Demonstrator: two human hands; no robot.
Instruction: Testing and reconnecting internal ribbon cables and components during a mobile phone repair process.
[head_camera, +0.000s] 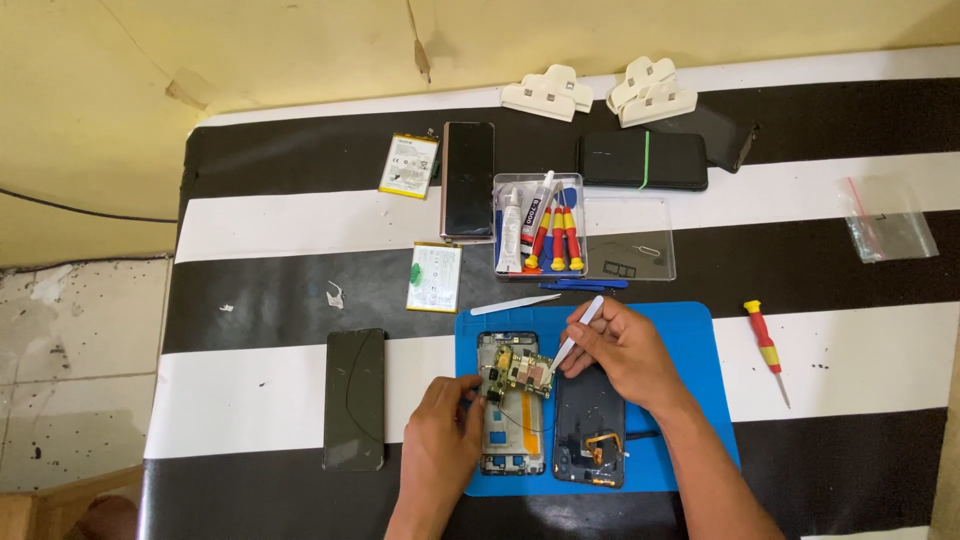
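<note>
A black-and-white striped cloth covers the table. At the far edge lie four white plastic clips. Below them a dark phone with a green band lies flat, and another phone lies beside a battery. A second battery lies nearer. A clear box holds red-yellow screwdrivers and glue tubes; its lid lies just beside it. One more screwdriver lies to the right, a small clear bag further away. A dark glass panel lies on the left.
</note>
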